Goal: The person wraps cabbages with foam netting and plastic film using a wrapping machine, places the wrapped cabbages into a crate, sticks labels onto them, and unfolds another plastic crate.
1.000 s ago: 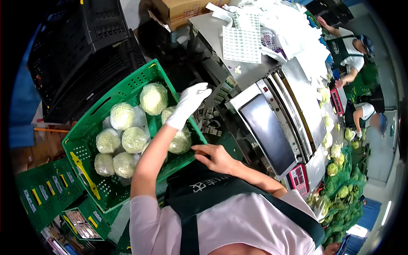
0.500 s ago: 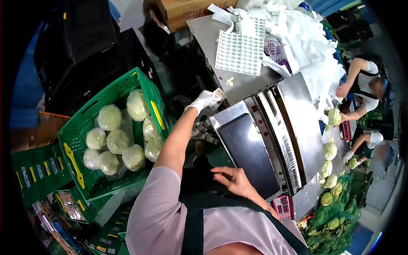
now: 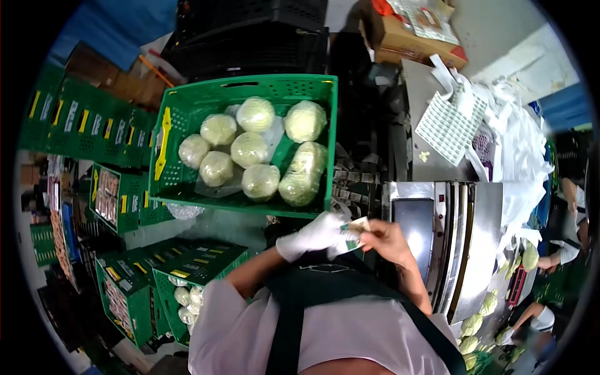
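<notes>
My left hand [image 3: 315, 236], in a white glove, is closed on a small bundle of printed labels [image 3: 353, 235] in front of my apron. The bare fingers of my right hand [image 3: 386, 240] pinch the other end of the same labels. Just beyond my gloved hand lies a green crate [image 3: 244, 205] with several wrapped cabbages [image 3: 256, 114] inside, most on its left and middle. At the crate's right side two cabbages [image 3: 303, 174] lie close against each other. More labels [image 3: 350, 178] are scattered below, between the crate and the machine.
A wrapping machine [image 3: 415, 231] stands to the right, beside a metal table [image 3: 415, 94] bearing white strips [image 3: 515, 144] and a label sheet [image 3: 451, 125]. Black crates [image 3: 250, 50] are behind the green one. Stacked green crates [image 3: 94, 125] stand left. Co-workers' arms [image 3: 559, 253] show at far right.
My gloved hand has come back from the label pile with labels, and my right hand has met it and taken hold too. The view has turned toward the crate.
</notes>
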Demonstrator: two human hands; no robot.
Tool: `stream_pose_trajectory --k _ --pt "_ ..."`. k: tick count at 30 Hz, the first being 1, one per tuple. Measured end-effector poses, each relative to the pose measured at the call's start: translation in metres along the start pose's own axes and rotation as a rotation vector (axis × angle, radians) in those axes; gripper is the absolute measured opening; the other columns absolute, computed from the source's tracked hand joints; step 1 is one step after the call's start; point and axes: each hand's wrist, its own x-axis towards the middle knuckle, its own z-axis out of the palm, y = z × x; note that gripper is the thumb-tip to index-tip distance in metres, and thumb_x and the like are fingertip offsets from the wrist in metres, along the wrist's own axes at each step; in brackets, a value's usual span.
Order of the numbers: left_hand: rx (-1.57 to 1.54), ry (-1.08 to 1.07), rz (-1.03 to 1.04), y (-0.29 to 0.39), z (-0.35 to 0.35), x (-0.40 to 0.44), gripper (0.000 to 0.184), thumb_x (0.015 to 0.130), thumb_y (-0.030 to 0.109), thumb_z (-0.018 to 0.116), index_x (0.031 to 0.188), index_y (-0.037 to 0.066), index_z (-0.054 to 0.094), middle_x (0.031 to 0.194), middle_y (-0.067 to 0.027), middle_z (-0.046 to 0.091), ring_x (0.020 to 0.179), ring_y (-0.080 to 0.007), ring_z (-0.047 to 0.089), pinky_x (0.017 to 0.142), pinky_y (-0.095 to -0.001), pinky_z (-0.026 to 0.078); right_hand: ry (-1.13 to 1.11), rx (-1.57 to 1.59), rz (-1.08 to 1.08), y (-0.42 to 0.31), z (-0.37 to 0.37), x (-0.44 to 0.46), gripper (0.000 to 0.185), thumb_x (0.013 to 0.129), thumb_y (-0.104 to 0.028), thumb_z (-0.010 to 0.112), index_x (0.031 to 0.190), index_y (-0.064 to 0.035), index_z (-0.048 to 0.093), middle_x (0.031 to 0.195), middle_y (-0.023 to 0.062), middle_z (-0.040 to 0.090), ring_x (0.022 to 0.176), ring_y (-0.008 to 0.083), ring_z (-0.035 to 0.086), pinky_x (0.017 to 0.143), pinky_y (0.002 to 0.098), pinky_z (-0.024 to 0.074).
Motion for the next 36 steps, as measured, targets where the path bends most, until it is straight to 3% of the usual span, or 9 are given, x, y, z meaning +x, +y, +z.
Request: stream_pose_trajectory --k 3,6,11,13,17,21,27,31,36 --pt "-0.186 0.159 -0.196 -0.008 -0.017 -0.059 0.021 0.076 0.013 0.068 0.089 -0.002 0.06 0.074 -0.0011 0.059 0.069 -0.0053 0.052 0.063 -0.0222 0.045 -0.126 -0.198 -0.016 -0.004 0.035 0.023 0.014 0.081 -0.013 0.063 0.088 -0.0005 0.066 0.066 0.0047 0.063 0.057 0.0081 0.059 0.05 0.0206 0.0477" --pt "-0.371 0.227 -0.179 0.004 -0.046 -0.099 0.039 0.071 0.01 0.071 0.107 0.002 0.057 0.092 0.0 0.06 0.081 -0.0057 0.053 0.074 -0.0223 0.044 -0.083 -0.55 -0.367 -0.015 0.055 0.064 0.01 0.081 -0.008 0.063 0.081 0.0016 0.066 0.063 0.0062 0.063 0.052 0.0078 0.057 0.046 0.0226 0.0474" --pt "-0.42 0.532 -0.401 0.023 -0.125 -0.184 0.016 0.072 0.006 0.066 0.087 0.002 0.065 0.079 0.0001 0.061 0.073 -0.0057 0.055 0.068 -0.0215 0.045 0.348 -0.955 -0.398 -0.083 0.023 0.212 0.025 0.082 -0.025 0.063 0.076 -0.0013 0.062 0.056 0.0077 0.059 0.043 0.0094 0.052 0.041 0.0254 0.0411" --pt "-0.316 0.864 -0.387 0.02 -0.162 -0.229 0.006 0.075 0.008 0.063 0.077 0.003 0.064 0.07 0.0011 0.058 0.063 -0.005 0.051 0.06 -0.02 0.042 0.305 -0.765 -0.296 -0.1 0.031 0.259 0.024 0.077 -0.023 0.066 0.07 -0.0007 0.061 0.057 0.0139 0.057 0.047 0.0208 0.056 0.047 0.0298 0.0441" --pt "-0.17 1.413 -0.329 0.016 -0.223 -0.324 0.012 0.08 0.013 0.06 0.08 0.001 0.061 0.068 0.001 0.056 0.059 -0.0064 0.049 0.055 -0.0199 0.038 0.316 -1.331 -0.209 -0.062 0.031 0.347 0.034 0.069 -0.037 0.069 0.08 -0.0053 0.064 0.079 0.0139 0.064 0.076 0.0311 0.062 0.064 0.0389 0.0502" --pt "-0.057 1.282 -0.194 -0.005 -0.244 -0.372 0.02 0.077 0.009 0.062 0.095 -0.002 0.061 0.08 -0.0037 0.062 0.064 -0.0094 0.056 0.06 -0.0211 0.044 0.605 -1.654 0.043 -0.038 0.036 0.371 0.045 0.068 -0.034 0.069 0.102 -0.0066 0.057 0.088 0.0096 0.063 0.084 0.0306 0.059 0.069 0.0417 0.0493" --pt "-0.378 0.885 -0.298 0.006 -0.225 -0.261 0.03 0.073 -0.001 0.062 0.103 -0.001 0.059 0.085 -0.0054 0.063 0.072 -0.0101 0.061 0.063 -0.0243 0.049 0.844 -1.42 -0.772 -0.007 0.068 0.373 0.055 0.074 -0.035 0.064 0.111 0.0031 0.05 0.111 0.0219 0.052 0.104 0.0376 0.047 0.089 0.0452 0.0382" --pt "-0.447 0.698 -0.333 -0.024 -0.196 -0.208 0.024 0.076 0.004 0.066 0.1 -0.001 0.063 0.084 -0.0029 0.063 0.065 -0.0051 0.054 0.057 -0.0209 0.046 0.751 -1.488 -0.535 0.043 0.066 0.393 0.073 0.077 -0.047 0.057 0.124 0.0051 0.036 0.128 0.0261 0.037 0.12 0.0429 0.031 0.1 0.0502 0.0254" --pt "-0.305 0.66 -0.138 -0.026 -0.199 -0.179 0.021 0.081 0.001 0.059 0.102 0.0 0.059 0.084 -0.0058 0.061 0.068 -0.0068 0.054 0.059 -0.0224 0.048 0.515 -1.185 -0.475 -0.019 0.113 0.337 0.075 0.08 -0.054 0.051 0.126 0.0026 0.036 0.129 0.0293 0.037 0.12 0.0424 0.035 0.098 0.0465 0.0325"
